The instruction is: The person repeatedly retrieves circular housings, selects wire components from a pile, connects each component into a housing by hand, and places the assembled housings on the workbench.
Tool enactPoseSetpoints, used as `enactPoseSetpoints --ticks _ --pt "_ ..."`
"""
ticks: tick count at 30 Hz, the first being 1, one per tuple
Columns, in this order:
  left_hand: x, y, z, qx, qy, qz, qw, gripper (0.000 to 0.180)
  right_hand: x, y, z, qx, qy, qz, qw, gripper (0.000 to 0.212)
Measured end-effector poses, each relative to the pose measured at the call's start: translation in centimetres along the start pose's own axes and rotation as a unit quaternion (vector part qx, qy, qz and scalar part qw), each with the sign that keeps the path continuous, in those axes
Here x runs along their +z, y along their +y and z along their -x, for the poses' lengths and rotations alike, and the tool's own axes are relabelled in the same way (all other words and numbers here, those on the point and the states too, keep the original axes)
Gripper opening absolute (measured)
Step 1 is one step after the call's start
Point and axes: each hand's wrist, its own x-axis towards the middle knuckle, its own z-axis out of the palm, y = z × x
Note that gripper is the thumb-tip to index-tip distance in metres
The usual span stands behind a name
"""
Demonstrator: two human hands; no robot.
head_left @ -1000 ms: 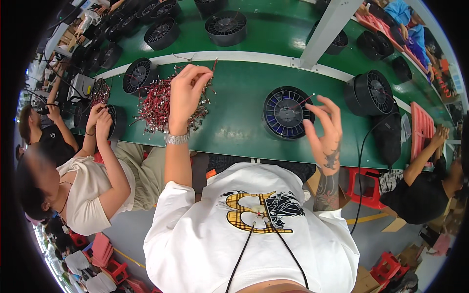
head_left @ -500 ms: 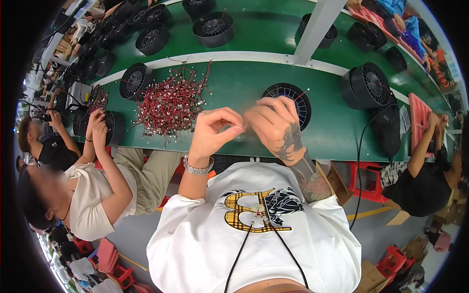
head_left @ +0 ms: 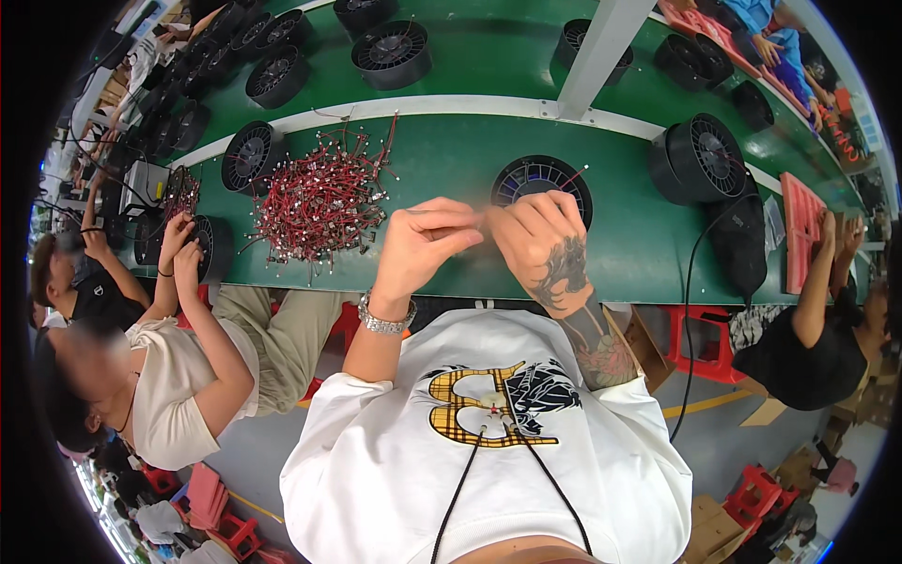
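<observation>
My left hand [head_left: 425, 246] is raised over the near edge of the bench, with thumb and fingers pinched together. Close beside it, fingertips nearly meeting, my right hand [head_left: 542, 242] is closed with its fingers curled in. Whatever lies between the fingertips is too small and blurred to name. Behind my right hand a round black fan [head_left: 503, 177] with radial ribs lies on the bench, partly covered by that hand. A short wire with a white end sticks up from the fan. Left of my hands spreads a heap of red and black wires with white connectors [head_left: 319, 202].
The green bench [head_left: 442, 150] has a white rail behind it and a slanting white post [head_left: 601, 56]. More black fans [head_left: 249, 158] stand around, one pair [head_left: 700, 160] at right beside a black bag [head_left: 738, 244]. A person [head_left: 178, 376] works close on my left. A cable hangs at right.
My left thumb and fingers have closed from a rounded loop into a flatter pinch. My right fingers have curled in more. The whole view has shifted slightly.
</observation>
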Motion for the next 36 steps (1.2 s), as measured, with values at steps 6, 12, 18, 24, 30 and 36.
enactPoseSetpoints --ticks 6,12,18,24,30,36 --pt "0.1 0.4 0.0 0.079 0.023 -0.12 0.989 0.018 0.0 -0.6 0.4 0.05 -0.063 -0.055 0.995 0.016" --pt "-1.2 1.0 -0.8 -0.047 -0.026 -0.07 0.996 0.016 0.2 -0.4 2.0 0.052 -0.117 -0.144 0.981 0.014" --pt "-1.7 1.6 -2.0 -0.09 -0.103 -0.107 0.985 0.018 -1.1 0.8 2.9 0.039 -0.107 -0.232 0.966 0.019" --pt "0.5 2.4 -1.1 -0.057 -0.091 -0.144 0.984 0.038 -1.1 0.9 2.0 0.047 -0.016 -0.169 0.984 0.023" --pt "1.4 2.8 -0.6 0.002 -0.079 -0.195 0.978 0.054 -1.5 1.2 1.6 -0.009 -0.029 -0.09 0.995 0.022" --pt "2.2 0.3 -0.2 -0.03 -0.004 0.004 1.0 0.056 -1.1 0.7 1.4 0.034 0.013 -0.081 0.996 0.018"
